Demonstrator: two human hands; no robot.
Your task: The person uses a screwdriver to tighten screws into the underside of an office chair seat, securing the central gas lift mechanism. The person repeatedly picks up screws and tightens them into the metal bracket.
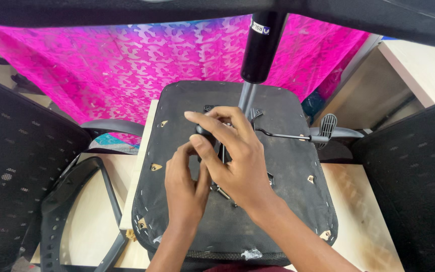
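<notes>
Hands crowd the mechanism of an upturned seat base [278, 201] lying on the tabletop [363, 221]: right hand [235, 156] clenched on a black knob [205, 133], left hand [185, 184] pinching beneath, and the base looks stiff, heavyish, best grabbed by its rim.

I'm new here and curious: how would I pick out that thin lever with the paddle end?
Find the upturned black seat base in the middle, where both hands work. From its centre a thin dark lever runs right, ending in a ribbed grey paddle past the seat's edge, unlike the thick black cylinder rising upward.
</notes>
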